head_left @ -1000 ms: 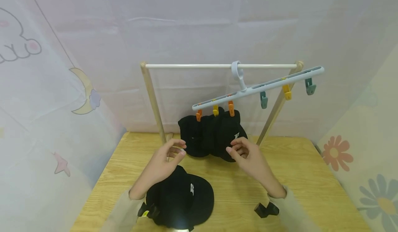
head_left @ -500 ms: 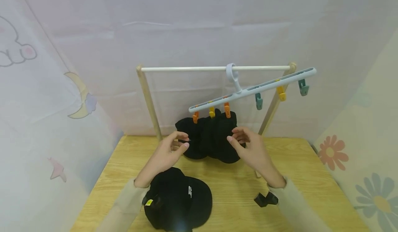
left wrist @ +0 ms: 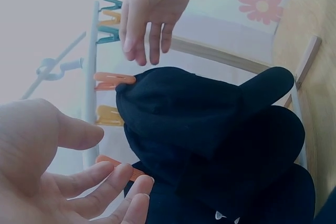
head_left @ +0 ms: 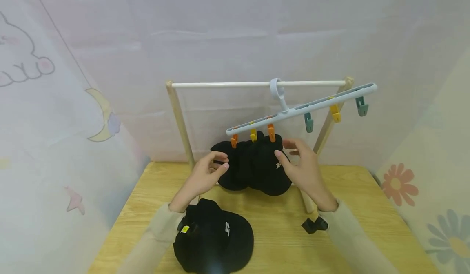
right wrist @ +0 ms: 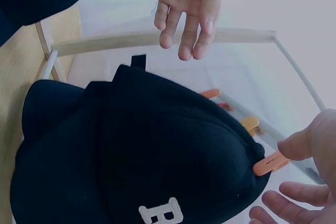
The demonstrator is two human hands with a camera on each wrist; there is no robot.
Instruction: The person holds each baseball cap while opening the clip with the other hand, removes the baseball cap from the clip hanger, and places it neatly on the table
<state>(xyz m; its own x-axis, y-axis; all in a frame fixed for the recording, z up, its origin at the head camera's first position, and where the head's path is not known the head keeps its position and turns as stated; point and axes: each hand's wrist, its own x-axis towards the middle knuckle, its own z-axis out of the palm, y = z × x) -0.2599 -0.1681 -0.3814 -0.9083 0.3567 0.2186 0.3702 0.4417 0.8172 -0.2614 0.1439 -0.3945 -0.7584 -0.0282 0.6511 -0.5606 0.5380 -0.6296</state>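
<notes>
Black caps (head_left: 269,172) hang from the lower left half of a pale blue clip hanger (head_left: 257,123), held by orange and yellow clips (head_left: 271,134). My left hand (head_left: 205,174) is at the left side of the hanging caps, fingers loosely bent and holding nothing. On the right side, my right hand (head_left: 302,168) has thumb and fingers spread apart close to the cap with a white letter. In the right wrist view its thumb overlaps the orange clip (right wrist: 270,163). Another black cap (head_left: 235,241) lies on the table, partly behind my left sleeve.
The hanger hooks over the white bar (head_left: 220,85) of a wooden-legged rack and tilts up to the right. Green and yellow clips (head_left: 335,112) dangle from its right half with nothing in them. Printed cloth (head_left: 220,29) stands behind the wooden table (head_left: 367,217).
Both hands have risen toward the clips on the hanging caps, the right one also spreading its fingers wider. The caps and the hanger hang much as before; the head view shifts slightly.
</notes>
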